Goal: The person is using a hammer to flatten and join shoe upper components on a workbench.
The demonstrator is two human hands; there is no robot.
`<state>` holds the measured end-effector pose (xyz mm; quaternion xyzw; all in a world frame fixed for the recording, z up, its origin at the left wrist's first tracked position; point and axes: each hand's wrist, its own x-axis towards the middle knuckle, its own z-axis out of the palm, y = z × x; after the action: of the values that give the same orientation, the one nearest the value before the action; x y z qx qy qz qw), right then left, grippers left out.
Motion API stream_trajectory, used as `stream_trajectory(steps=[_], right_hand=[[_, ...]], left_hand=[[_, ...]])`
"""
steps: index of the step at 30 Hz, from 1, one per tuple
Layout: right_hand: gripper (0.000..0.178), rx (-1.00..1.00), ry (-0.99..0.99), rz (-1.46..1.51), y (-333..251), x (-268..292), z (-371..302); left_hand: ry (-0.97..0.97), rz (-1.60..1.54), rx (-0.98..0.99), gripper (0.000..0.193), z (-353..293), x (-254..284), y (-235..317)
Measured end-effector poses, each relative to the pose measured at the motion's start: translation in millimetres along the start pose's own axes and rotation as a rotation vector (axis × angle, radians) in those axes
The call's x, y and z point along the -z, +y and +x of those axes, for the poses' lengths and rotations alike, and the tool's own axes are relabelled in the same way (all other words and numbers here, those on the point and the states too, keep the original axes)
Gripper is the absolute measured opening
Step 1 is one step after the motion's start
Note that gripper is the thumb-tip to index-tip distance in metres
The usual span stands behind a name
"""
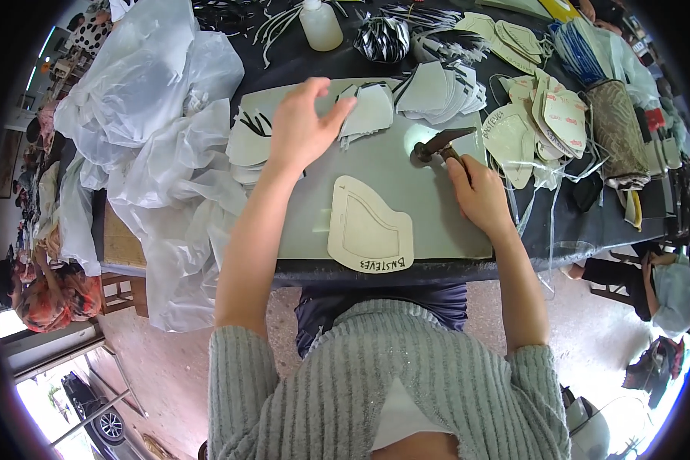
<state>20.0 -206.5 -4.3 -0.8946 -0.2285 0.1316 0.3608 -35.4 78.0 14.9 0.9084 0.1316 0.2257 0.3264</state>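
My right hand (479, 192) is wrapped round the short handle of a hammer (441, 144), whose dark metal head lies low over the right part of a grey work board (445, 230). My left hand (308, 126) is raised over the board's far left part, thumb and fingers apart, holding nothing. Beside its thumb is a stack of white cut pieces (372, 109) with dark edges. Partly behind my left forearm sits another white stack (247, 146) with black strips on it. A cream curved template (370, 226) with black handwriting lies flat near the board's front edge.
A big heap of translucent plastic bags (146, 115) covers the table's left. At the back stand a white bottle (320, 27) and bundles of dark strips (382, 38). More white pieces (441, 88), cream templates (548, 115) and a patterned roll (619, 134) lie right. Other people sit further off.
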Motion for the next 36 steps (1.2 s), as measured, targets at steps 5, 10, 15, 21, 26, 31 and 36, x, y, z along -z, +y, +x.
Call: stream_trajectory(steps=[5, 10, 15, 21, 26, 31, 36], right_hand=[[0.041, 0.033, 0.026, -0.040, 1.8, -3.9, -1.3], [0.039, 0.004, -0.019, 0.045, 6.7, -0.1, 3.0], [0.037, -0.185, -0.120, 0.439, -6.0, 14.5, 0.5], [0.042, -0.139, -0.209, 0.846, -54.1, 3.4, -18.4], [0.038, -0.159, -0.228, 0.892, -65.8, -0.1, -26.3], [0.035, -0.157, -0.204, 0.971, -68.6, -8.5, -36.4], [0.033, 0.130, 0.044, 0.756, -74.3, -23.4, -38.3]], left_hand=[[-0.038, 0.316, -0.128, 0.027, -13.0, -35.9, 0.7], [0.097, -0.208, -0.045, 0.021, -31.2, -26.9, 18.9], [-0.426, -0.600, 0.129, 0.018, -45.4, 15.3, 32.4], [-0.522, -0.642, 0.067, 0.033, -68.7, 24.0, 47.7], [-0.270, -0.906, 0.362, 0.027, -101.2, 15.4, 45.0], [-0.395, -0.912, 0.380, 0.025, -105.0, 25.8, 36.5], [0.274, 0.057, -0.378, 0.029, -90.8, 10.8, 42.2]])
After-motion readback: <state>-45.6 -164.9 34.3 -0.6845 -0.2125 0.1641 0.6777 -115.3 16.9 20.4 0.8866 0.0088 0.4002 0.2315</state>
